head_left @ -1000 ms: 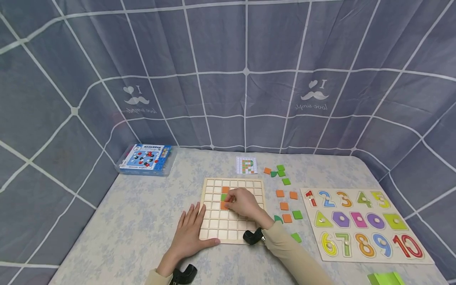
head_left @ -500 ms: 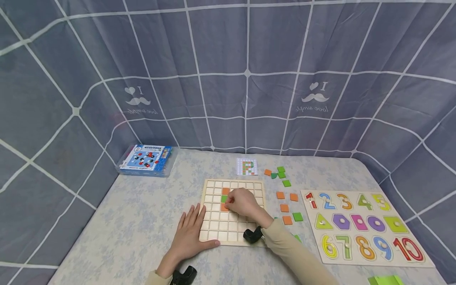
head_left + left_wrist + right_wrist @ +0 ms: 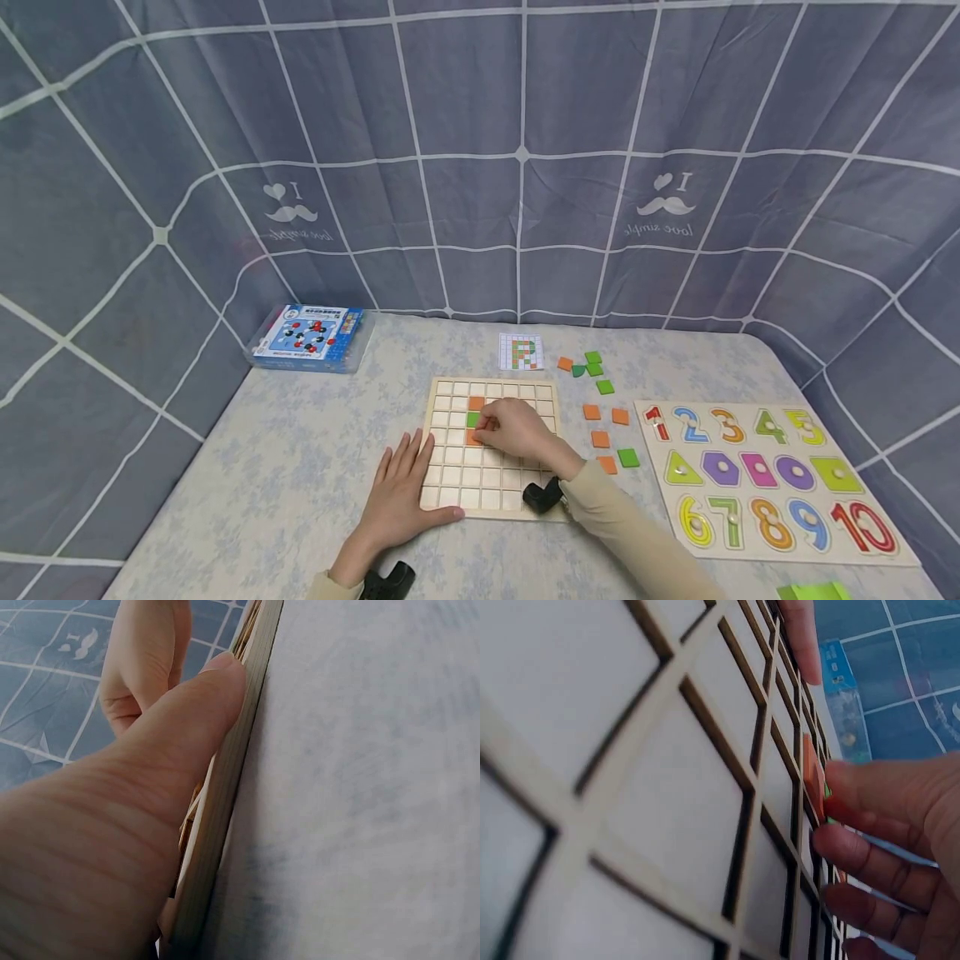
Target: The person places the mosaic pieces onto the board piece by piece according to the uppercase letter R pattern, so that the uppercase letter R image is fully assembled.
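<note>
My right hand (image 3: 517, 429) bends over the wooden grid board (image 3: 450, 477), thumb and fingers pinching an orange square tile (image 3: 812, 769). In the right wrist view that tile stands slightly tilted at its cell. Above it in the same column lie a green tile (image 3: 472, 419) and another orange tile (image 3: 476, 402). With fingers straight, my left hand (image 3: 401, 492) rests at the board's lower left corner. Its thumb (image 3: 221, 682) lies along the front rim in the left wrist view. Part of the grid is hidden under the right hand and forearm.
Loose orange tiles (image 3: 600, 439) and green tiles (image 3: 627, 457) are scattered right of the grid. A pattern card (image 3: 521, 352) lies behind it. Further right is a number puzzle board (image 3: 738, 490); a boxed set (image 3: 307, 337) sits back left. A green object (image 3: 813, 592) shows at the front edge.
The right forearm and wrist have shifted slightly right, now covering the lowest loose tiles. The right fingers stay at the same orange tile, and the left hand keeps its place.
</note>
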`<state>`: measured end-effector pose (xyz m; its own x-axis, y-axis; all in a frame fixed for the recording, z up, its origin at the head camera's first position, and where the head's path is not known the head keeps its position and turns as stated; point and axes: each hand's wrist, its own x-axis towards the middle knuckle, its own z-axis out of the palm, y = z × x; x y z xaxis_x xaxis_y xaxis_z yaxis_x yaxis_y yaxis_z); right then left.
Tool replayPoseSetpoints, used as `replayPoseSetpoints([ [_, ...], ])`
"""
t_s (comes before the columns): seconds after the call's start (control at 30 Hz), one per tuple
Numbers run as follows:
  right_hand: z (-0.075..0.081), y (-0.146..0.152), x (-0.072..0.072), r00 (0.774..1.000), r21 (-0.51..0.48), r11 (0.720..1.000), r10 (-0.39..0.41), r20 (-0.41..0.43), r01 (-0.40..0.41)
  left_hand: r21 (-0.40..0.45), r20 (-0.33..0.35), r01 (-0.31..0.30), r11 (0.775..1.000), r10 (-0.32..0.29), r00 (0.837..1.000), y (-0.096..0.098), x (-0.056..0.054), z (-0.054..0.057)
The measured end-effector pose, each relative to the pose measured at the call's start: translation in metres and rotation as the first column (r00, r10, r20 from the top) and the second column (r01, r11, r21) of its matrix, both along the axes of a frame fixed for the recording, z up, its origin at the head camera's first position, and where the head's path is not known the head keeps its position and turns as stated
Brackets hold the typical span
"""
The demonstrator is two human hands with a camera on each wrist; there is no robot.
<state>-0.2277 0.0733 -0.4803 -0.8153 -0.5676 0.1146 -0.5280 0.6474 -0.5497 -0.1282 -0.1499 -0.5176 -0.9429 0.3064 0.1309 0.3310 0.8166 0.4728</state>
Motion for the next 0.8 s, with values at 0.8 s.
replayPoseSetpoints([
  [0.8,0.012,0.13,-0.074,0.846,-0.319,0.799,-0.534,0.013,0.509,0.019,0.012,-0.007,1.0,0.007,1.0,0.001,0.0,0.001],
])
